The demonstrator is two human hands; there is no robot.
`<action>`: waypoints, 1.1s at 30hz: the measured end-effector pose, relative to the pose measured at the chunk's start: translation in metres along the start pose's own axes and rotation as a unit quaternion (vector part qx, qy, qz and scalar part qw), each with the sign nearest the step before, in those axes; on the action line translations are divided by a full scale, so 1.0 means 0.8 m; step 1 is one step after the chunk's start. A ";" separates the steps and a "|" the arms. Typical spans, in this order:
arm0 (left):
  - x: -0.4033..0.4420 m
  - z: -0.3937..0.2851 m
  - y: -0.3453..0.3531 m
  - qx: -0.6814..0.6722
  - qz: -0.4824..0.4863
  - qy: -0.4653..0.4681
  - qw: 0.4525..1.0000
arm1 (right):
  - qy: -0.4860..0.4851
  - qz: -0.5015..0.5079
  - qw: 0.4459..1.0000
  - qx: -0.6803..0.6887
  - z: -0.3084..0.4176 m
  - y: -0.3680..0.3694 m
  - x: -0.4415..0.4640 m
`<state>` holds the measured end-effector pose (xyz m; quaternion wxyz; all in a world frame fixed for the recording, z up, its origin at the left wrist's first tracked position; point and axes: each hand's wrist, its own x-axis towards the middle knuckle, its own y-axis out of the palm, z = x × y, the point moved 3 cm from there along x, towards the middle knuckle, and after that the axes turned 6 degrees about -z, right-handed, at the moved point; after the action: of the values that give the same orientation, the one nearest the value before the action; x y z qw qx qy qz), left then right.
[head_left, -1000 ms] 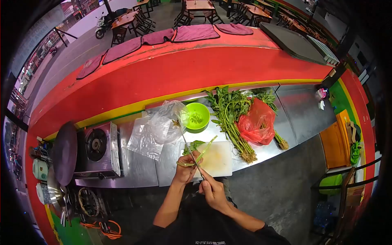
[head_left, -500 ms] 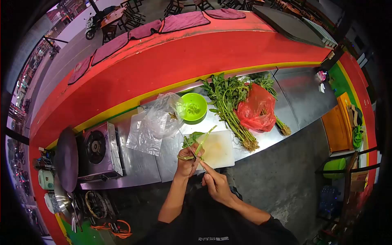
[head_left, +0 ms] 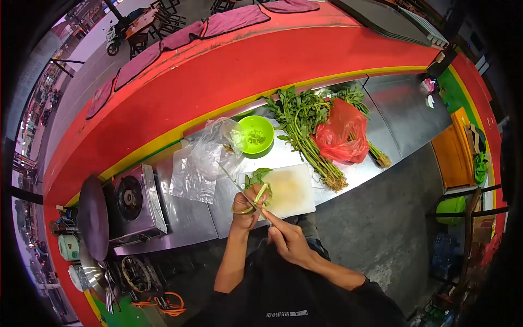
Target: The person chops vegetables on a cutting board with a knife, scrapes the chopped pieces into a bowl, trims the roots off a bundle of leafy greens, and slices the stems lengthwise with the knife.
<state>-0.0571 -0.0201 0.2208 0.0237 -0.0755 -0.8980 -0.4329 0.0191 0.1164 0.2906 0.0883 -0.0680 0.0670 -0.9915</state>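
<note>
My left hand (head_left: pixel 246 211) is closed around a pale green vegetable stem (head_left: pixel 261 192), part of which bends out below the fingers. My right hand (head_left: pixel 291 242) grips a knife (head_left: pixel 233 179), its thin blade slanting up and left across the left hand. Where the blade meets the stem is partly hidden by fingers. Green leaves (head_left: pixel 259 175) lie just beyond the left hand, at the edge of a white cutting board (head_left: pixel 297 199). Behind the board is a bright green bowl (head_left: pixel 267 131) with small green pieces inside.
Leafy greens with long rooted stems (head_left: pixel 305 136) lie right of the bowl, beside a red plastic bag (head_left: pixel 343 136). Clear plastic bags (head_left: pixel 204 163) rest to the left. A gas stove (head_left: pixel 141 199) and a dark wok (head_left: pixel 93 218) stand farther left. A red wall (head_left: pixel 229 71) borders the counter.
The stem that pointed up and right from my left hand no longer sticks out that far. The knife blade now shows farther up and left. The view has shifted slightly.
</note>
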 end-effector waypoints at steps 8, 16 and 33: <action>-0.008 0.002 -0.001 0.029 -0.012 0.006 0.999 | -0.027 -0.005 0.999 -0.020 0.000 0.003 0.004; -0.013 0.001 0.011 0.077 -0.041 0.057 0.995 | -0.030 -0.004 0.999 -0.036 0.002 -0.003 0.001; -0.019 0.000 0.004 0.126 -0.056 0.049 0.989 | -0.027 0.002 0.999 -0.030 -0.001 -0.013 -0.012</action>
<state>-0.0415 -0.0194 0.2217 0.0526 -0.0008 -0.9459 -0.3202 0.0268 0.1283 0.2905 0.0903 -0.0976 0.0948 -0.9866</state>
